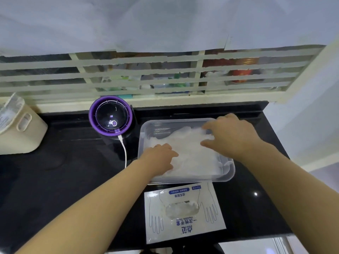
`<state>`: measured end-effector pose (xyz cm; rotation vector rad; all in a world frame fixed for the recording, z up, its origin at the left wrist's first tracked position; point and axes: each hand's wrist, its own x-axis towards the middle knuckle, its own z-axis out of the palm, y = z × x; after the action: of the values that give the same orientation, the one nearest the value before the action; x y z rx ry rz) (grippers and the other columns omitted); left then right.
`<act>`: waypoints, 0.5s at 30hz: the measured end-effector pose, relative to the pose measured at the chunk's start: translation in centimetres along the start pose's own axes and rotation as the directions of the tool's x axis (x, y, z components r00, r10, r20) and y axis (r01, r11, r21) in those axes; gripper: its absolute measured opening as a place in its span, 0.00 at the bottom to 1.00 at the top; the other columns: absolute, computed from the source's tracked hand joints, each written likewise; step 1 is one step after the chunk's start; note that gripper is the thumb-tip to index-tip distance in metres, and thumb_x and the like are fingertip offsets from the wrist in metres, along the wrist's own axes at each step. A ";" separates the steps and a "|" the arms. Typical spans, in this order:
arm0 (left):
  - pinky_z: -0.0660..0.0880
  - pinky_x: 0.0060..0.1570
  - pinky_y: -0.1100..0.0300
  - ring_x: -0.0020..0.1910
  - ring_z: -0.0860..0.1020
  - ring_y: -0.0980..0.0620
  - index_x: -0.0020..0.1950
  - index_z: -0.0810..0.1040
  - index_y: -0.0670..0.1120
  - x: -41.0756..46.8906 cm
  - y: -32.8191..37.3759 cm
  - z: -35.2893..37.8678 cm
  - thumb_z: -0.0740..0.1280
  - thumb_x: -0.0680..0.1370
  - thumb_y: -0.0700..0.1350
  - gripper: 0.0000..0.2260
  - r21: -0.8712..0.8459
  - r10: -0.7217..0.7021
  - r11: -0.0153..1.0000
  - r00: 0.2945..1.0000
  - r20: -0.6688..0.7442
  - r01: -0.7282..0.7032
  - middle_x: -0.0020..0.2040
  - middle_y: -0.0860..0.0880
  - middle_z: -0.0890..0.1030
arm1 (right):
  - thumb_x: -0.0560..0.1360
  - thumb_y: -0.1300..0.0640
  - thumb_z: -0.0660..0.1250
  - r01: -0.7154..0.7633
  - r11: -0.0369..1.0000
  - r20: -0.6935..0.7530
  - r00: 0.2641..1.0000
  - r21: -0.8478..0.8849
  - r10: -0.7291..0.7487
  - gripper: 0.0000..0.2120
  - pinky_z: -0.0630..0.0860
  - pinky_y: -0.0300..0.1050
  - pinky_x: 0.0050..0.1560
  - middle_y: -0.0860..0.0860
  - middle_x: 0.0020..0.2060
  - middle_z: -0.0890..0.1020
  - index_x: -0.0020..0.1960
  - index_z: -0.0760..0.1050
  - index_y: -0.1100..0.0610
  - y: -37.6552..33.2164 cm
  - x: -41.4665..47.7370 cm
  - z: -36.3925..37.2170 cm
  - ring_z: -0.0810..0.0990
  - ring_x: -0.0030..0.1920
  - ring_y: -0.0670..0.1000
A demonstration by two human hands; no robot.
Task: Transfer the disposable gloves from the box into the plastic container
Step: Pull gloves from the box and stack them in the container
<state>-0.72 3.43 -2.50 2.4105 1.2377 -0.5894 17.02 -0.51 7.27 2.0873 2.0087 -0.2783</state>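
- Nearest the wearer, the glove box (185, 211) is lying flat on the black bench (64, 180), its oval opening facing up, with a little crumpled clear film showing in it; how many gloves are being left inside cannot be told.
- Just beyond the box, and touching or nearly touching its far edge, the plastic container (231, 172) is sitting with its long axis running left to right across the bench.
- A pile of translucent disposable gloves (192, 149) is lying inside the container, spread along that same long axis and reaching almost wall to wall.
- The left hand (161, 155) is being laid palm-down on the near left part of the pile, fingers spread and flat; nothing is being pinched in its grip.
- The right hand (229, 134) is being held over the far right part of the pile, fingers splayed wide and touching the film; its grip is open too, pressing rather than holding.
- Judged from this, the pile is being flattened into the container, and the box is lying nearer to the left hand for any further pull.
- Further off, to the left of the container, a round purple device (110, 116) with a white cable (124, 149) is standing close to the container's left wall and could be brushed.
- A cream bin (20, 129) is standing well apart at far left.
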 end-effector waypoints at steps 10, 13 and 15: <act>0.67 0.68 0.49 0.73 0.60 0.43 0.78 0.58 0.53 2.1 -0.5 1.0 0.64 0.80 0.45 0.28 0.041 0.007 0.999 0.998 0.063 -0.010 0.78 0.47 0.53 | 0.74 0.48 0.69 0.193 0.964 0.305 0.921 0.181 -0.242 0.41 0.68 0.51 0.66 0.57 0.75 0.55 0.77 0.49 0.53 -3.4 5.8 8.3 0.69 0.68 0.58; 0.69 0.65 0.48 0.72 0.61 0.42 0.78 0.55 0.49 2.8 -0.8 1.4 0.68 0.77 0.42 0.34 0.034 -0.018 0.999 0.997 0.080 0.015 0.77 0.46 0.52 | 0.70 0.39 0.70 0.185 0.982 0.330 0.925 0.036 -0.187 0.49 0.63 0.56 0.70 0.57 0.75 0.56 0.77 0.45 0.54 -2.8 6.8 10.0 0.59 0.73 0.59; 0.69 0.65 0.49 0.71 0.61 0.42 0.78 0.54 0.48 3.3 -0.9 1.8 0.69 0.75 0.40 0.36 0.038 -0.041 0.999 0.996 0.079 0.038 0.76 0.45 0.52 | 0.70 0.41 0.70 0.151 0.988 0.385 0.910 0.039 -0.155 0.52 0.56 0.56 0.73 0.58 0.76 0.50 0.77 0.38 0.56 -2.7 6.8 10.7 0.48 0.76 0.60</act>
<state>-0.12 5.23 -5.82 2.3722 1.2543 -0.7183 14.88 2.97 -5.01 1.7110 1.9253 -0.6724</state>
